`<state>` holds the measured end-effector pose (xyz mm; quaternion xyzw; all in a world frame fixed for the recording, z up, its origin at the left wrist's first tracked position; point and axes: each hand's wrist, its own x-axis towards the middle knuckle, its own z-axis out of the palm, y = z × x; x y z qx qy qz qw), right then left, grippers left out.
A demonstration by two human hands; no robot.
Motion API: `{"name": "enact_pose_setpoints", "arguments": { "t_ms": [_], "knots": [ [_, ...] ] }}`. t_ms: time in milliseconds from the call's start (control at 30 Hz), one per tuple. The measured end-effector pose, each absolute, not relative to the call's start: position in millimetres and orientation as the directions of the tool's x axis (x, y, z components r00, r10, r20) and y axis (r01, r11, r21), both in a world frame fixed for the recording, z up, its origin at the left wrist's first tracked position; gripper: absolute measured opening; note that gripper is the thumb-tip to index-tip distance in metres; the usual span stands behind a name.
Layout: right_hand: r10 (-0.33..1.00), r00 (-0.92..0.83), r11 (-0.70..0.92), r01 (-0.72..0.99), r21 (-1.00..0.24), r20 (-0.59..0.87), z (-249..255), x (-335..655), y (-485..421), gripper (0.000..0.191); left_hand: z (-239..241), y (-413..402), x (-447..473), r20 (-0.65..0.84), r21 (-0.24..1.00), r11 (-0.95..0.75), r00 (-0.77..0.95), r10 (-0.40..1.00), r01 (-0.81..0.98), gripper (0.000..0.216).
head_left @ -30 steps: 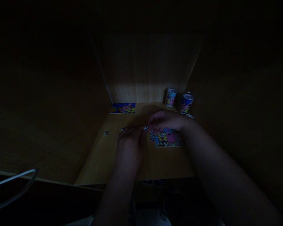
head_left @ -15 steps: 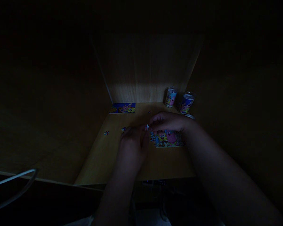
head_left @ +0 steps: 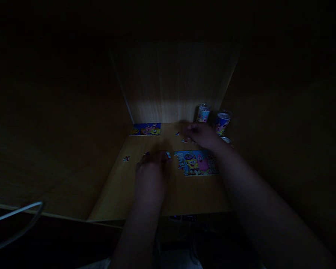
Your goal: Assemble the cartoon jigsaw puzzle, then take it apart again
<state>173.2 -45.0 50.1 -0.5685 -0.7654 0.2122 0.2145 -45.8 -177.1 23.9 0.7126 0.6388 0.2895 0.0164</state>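
Observation:
A partly assembled jigsaw puzzle (head_left: 203,164) with cartoon characters lies on the wooden surface, its left edge ragged. To its left, my left hand (head_left: 152,170) has its fingers curled on a small puzzle piece (head_left: 168,154) that shows at the fingertips. Beyond the puzzle, my right hand (head_left: 201,134) hovers low with bent fingers drawn together; whether anything is between them is hidden. Just left of those fingertips lies a loose piece (head_left: 184,141), and a second loose piece (head_left: 178,133) sits behind it. Another piece (head_left: 146,153) is partly covered by my left hand.
A flat cartoon picture (head_left: 145,129) rests at the back left. Two printed cans (head_left: 203,113) (head_left: 223,121) stand at the back right, with a round metallic lid (head_left: 225,139) close by. One stray piece (head_left: 126,158) lies far left. Wooden panels enclose the dim surface.
My right hand has moved back and away from my left hand, uncovering the puzzle. A loose piece now lies by its fingertips. My left hand has shifted slightly left.

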Motion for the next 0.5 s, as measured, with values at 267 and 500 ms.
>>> {"name": "enact_pose_setpoints", "arguments": {
  "t_ms": [267, 500],
  "knots": [
    [0.965, -0.204, 0.250, 0.903, -0.348, 0.166, 36.3, 183.3, -35.7, 0.027, 19.0, -174.7, -46.9, 0.321, 0.255, -0.089, 0.003, 0.947, 0.963, 0.007],
    [0.935, -0.338, 0.355, 0.868, -0.348, 0.112, 29.8, 181.8, -32.1, 0.019, 18.5, -174.4, -47.9, 0.298, 0.318, -0.099, 0.000, 0.955, 0.943, 0.009]
  ]
}}
